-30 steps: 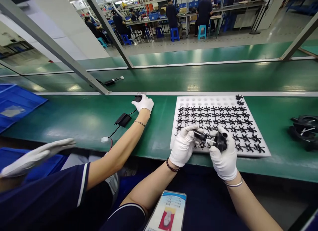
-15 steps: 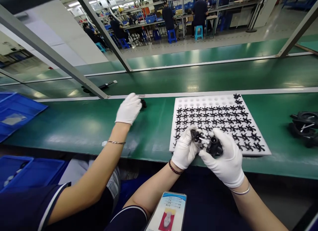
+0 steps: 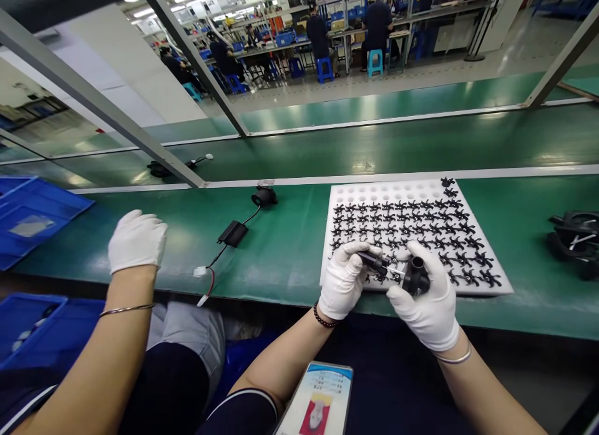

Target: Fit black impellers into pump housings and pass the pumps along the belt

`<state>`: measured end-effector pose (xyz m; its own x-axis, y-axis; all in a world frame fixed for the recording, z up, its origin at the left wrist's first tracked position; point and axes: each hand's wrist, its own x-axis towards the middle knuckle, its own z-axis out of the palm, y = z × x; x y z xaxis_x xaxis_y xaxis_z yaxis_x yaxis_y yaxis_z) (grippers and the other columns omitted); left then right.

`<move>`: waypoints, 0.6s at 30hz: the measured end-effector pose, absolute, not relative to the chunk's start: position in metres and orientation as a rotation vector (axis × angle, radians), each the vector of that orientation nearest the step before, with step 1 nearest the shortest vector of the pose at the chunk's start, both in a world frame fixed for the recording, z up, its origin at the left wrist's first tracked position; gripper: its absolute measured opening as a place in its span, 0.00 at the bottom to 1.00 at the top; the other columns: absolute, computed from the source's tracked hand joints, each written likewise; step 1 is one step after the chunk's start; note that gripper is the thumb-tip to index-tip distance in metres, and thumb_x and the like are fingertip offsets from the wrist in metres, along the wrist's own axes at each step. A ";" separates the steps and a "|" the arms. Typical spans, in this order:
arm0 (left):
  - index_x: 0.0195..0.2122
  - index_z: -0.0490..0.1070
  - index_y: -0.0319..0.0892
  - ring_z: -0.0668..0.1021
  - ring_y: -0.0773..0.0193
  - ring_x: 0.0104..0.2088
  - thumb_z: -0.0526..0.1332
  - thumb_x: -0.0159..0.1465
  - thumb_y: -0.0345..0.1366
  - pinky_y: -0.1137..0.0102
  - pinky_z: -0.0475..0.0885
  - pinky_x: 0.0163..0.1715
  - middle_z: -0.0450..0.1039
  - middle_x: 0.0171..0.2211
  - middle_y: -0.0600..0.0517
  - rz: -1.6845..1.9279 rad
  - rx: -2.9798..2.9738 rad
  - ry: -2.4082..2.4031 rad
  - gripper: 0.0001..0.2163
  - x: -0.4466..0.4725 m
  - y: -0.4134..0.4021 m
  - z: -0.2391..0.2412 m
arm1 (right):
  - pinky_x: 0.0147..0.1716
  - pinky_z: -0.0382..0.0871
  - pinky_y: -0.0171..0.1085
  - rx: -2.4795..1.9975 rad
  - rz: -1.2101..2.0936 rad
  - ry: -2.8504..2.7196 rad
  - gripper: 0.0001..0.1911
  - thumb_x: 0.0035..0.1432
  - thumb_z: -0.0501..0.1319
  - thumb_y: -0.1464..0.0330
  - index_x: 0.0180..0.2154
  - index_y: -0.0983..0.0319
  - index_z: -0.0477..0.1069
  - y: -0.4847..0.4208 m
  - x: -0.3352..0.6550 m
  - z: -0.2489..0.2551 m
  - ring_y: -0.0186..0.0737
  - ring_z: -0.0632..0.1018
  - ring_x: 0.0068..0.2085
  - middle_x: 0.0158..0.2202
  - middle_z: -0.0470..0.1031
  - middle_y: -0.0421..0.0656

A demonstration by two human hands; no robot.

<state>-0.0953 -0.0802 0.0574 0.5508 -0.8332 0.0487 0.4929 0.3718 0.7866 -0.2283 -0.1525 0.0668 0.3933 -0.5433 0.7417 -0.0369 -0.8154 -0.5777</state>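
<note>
Left hand (image 3: 345,279), white glove, pinches a small black rotor piece (image 3: 372,261) with a thin shaft pointing toward 3 o'clock. Right hand (image 3: 428,304), white glove, wraps a black round housing (image 3: 415,276), open end up, just beside the shaft tip; can't tell if shaft touches the housing. Both hands sit over the near edge of a white foam tray (image 3: 374,193), at about 6 o'clock of the tray. The tray lies on the green bench (image 3: 281,254), filled with rows of black impellers (image 3: 421,226), top row mostly empty holes. At 9 o'clock of the tray: black adapter box with cable (image 3: 233,233) and a small black unit (image 3: 264,196). Co-worker's gloved hand (image 3: 137,240) at far 9 o'clock, fingers curled, holding nothing visible. Black fan parts (image 3: 573,238) at 3 o'clock. Blue bins (image 3: 32,213) far left.
</note>
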 end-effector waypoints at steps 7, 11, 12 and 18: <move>0.43 0.76 0.42 0.82 0.66 0.36 0.68 0.61 0.44 0.75 0.77 0.34 0.81 0.39 0.49 -0.780 0.883 -0.567 0.13 -0.091 -0.080 0.050 | 0.45 0.77 0.47 -2.044 -1.323 0.591 0.33 0.60 0.66 0.57 0.62 0.59 0.62 -0.156 -0.225 0.060 0.47 0.79 0.45 0.48 0.74 0.52; 0.43 0.78 0.44 0.82 0.61 0.44 0.69 0.61 0.39 0.71 0.78 0.43 0.81 0.44 0.48 -0.626 0.956 -0.756 0.10 -0.086 -0.074 0.047 | 0.44 0.78 0.45 -1.757 -1.072 0.697 0.26 0.66 0.59 0.57 0.61 0.59 0.62 -0.150 -0.223 0.060 0.44 0.80 0.43 0.45 0.75 0.49; 0.43 0.78 0.43 0.82 0.60 0.44 0.70 0.60 0.39 0.71 0.78 0.43 0.81 0.43 0.48 -0.643 0.983 -0.774 0.11 -0.085 -0.073 0.048 | 0.44 0.78 0.45 -1.774 -1.055 0.666 0.26 0.66 0.59 0.57 0.61 0.59 0.62 -0.150 -0.222 0.060 0.43 0.80 0.43 0.45 0.75 0.49; 0.43 0.78 0.42 0.82 0.64 0.33 0.71 0.58 0.45 0.72 0.78 0.33 0.81 0.38 0.48 -0.770 1.056 -0.659 0.16 -0.092 -0.075 0.058 | 0.53 0.73 0.51 -2.069 -1.302 0.541 0.31 0.57 0.68 0.56 0.59 0.59 0.66 -0.160 -0.219 0.058 0.52 0.75 0.53 0.53 0.72 0.53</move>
<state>-0.0921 -0.0752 0.0576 0.5719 -0.8131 0.1086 0.2333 0.2881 0.9288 -0.2193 -0.1603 0.0580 0.4282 -0.6317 0.6462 -0.0119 -0.7190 -0.6949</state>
